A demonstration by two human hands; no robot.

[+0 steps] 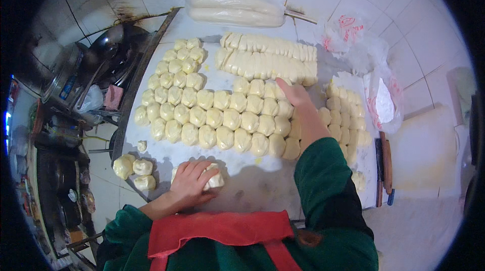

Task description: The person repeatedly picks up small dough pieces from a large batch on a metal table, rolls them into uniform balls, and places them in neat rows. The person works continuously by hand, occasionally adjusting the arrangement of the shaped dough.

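My left hand [191,178] is cupped over pale dough pieces [214,180] at the near side of the white work surface, its fingers curled down around them. My right hand [295,93] reaches to the far end of the rows of oiled dough balls [231,119]. It touches the balls there, below two long sliced dough logs [265,62]; most of its fingers are hidden from me. A few loose dough balls [143,167] and one small dough scrap [141,145] lie left of my left hand.
Smaller dough pieces [344,115] stand in rows on the right, partly behind my right arm. Plastic-wrapped dough rolls [237,9] lie at the back. Crumpled plastic bags [356,43] and a long-bladed tool [379,168] are at the right edge. A dark wok [113,51] stands left.
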